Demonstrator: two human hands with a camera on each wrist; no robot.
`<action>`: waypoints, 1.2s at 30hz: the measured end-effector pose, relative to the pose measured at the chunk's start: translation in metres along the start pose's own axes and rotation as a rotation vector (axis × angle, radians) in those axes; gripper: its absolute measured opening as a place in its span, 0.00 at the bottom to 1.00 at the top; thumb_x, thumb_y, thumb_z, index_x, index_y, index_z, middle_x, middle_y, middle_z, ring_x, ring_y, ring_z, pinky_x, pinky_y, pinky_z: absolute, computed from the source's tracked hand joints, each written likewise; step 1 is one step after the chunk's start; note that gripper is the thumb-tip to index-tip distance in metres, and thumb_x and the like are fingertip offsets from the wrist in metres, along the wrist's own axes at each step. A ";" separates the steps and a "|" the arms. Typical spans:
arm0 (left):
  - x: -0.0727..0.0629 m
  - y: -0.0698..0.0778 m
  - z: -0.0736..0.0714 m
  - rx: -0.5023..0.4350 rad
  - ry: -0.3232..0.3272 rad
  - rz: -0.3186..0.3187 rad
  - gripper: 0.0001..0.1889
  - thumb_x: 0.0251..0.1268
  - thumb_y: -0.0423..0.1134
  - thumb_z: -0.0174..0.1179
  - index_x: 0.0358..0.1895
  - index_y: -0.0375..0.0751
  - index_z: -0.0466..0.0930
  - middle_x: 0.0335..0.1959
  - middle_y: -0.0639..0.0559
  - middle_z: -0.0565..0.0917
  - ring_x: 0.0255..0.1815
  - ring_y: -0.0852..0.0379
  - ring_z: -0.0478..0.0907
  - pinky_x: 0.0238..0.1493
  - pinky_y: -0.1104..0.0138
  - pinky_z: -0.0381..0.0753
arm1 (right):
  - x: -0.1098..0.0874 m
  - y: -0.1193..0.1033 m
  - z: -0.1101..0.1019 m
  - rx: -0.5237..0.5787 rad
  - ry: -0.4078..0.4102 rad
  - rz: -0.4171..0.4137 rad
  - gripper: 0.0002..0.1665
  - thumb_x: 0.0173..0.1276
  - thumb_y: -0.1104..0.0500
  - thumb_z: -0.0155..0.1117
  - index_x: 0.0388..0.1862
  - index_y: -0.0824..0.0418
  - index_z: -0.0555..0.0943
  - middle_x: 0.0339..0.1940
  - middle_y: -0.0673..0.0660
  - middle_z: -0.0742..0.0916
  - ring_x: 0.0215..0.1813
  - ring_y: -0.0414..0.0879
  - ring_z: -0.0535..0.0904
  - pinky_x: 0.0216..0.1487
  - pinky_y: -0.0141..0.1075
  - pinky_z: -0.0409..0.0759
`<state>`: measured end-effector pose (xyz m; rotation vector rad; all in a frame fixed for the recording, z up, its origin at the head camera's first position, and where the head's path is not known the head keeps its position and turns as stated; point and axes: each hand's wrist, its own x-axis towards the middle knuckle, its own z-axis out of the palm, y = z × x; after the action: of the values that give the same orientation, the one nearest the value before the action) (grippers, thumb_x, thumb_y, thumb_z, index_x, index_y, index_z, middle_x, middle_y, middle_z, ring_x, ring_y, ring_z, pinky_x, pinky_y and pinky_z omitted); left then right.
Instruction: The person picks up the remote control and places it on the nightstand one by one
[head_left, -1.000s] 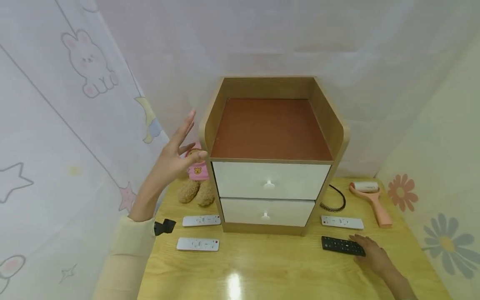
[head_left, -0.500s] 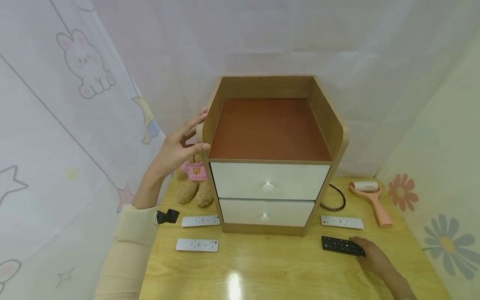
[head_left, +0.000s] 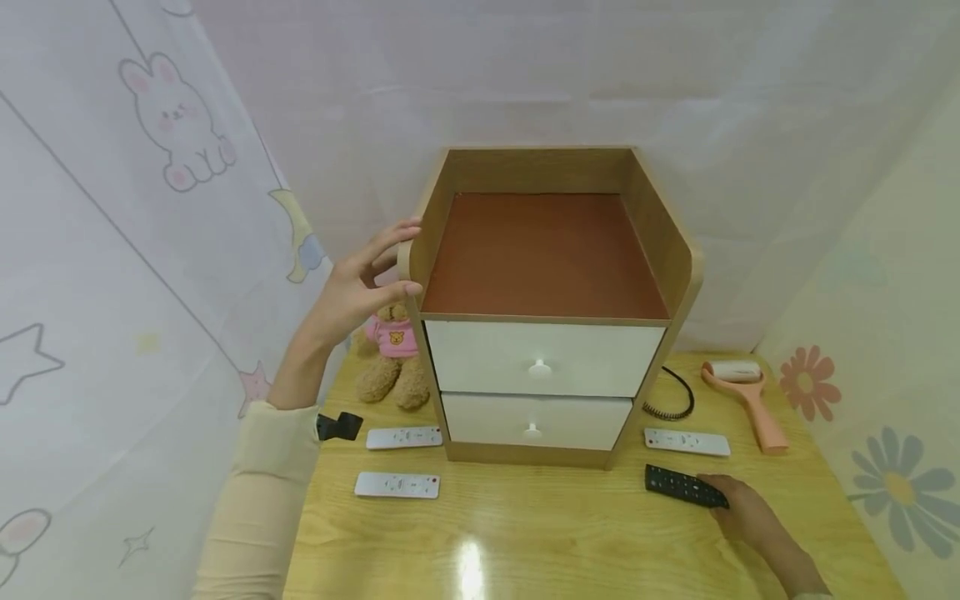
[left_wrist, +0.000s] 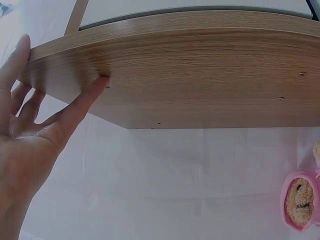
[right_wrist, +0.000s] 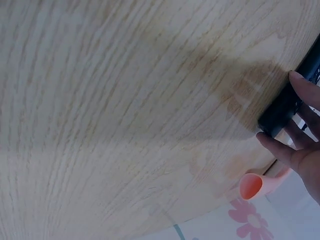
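Observation:
My left hand (head_left: 348,296) grips the rounded upper front corner of the left side panel of a small wooden drawer cabinet (head_left: 551,258), thumb at the front edge and fingertips over the top. One fingertip presses the panel's outer face (left_wrist: 190,75) in the left wrist view. Both white drawers (head_left: 542,354) of the cabinet are shut. Low at the right, my right hand (head_left: 742,512) holds a black remote control (head_left: 684,486) by its right end, thumb and fingers at opposite sides. In the right wrist view this remote (right_wrist: 285,110) is partly covered by the fingers.
Two white remotes (head_left: 397,485) lie left of the cabinet, and another white remote (head_left: 686,442) lies right of it. A teddy bear (head_left: 396,350) in pink sits beside the left panel. Back right are an orange lint roller (head_left: 750,404) and a coiled black cord (head_left: 675,408).
My left hand has moved right, from beside the cabinet onto its left panel, and its fingers have closed round the edge. The black remote has turned slightly in my right hand.

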<state>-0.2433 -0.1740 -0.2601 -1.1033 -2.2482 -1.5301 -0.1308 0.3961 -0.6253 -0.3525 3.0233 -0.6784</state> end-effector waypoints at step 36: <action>0.010 0.001 0.008 -0.056 -0.003 0.024 0.32 0.59 0.21 0.61 0.68 0.32 0.64 0.74 0.48 0.62 0.73 0.54 0.58 0.72 0.57 0.57 | -0.021 -0.030 -0.057 -0.069 0.428 -0.132 0.38 0.42 0.77 0.74 0.57 0.71 0.76 0.49 0.73 0.82 0.47 0.70 0.78 0.42 0.59 0.76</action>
<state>-0.2475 -0.1620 -0.2574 -1.1438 -2.1981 -1.5921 -0.1075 0.3979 -0.5618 -0.4665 3.4604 -0.7444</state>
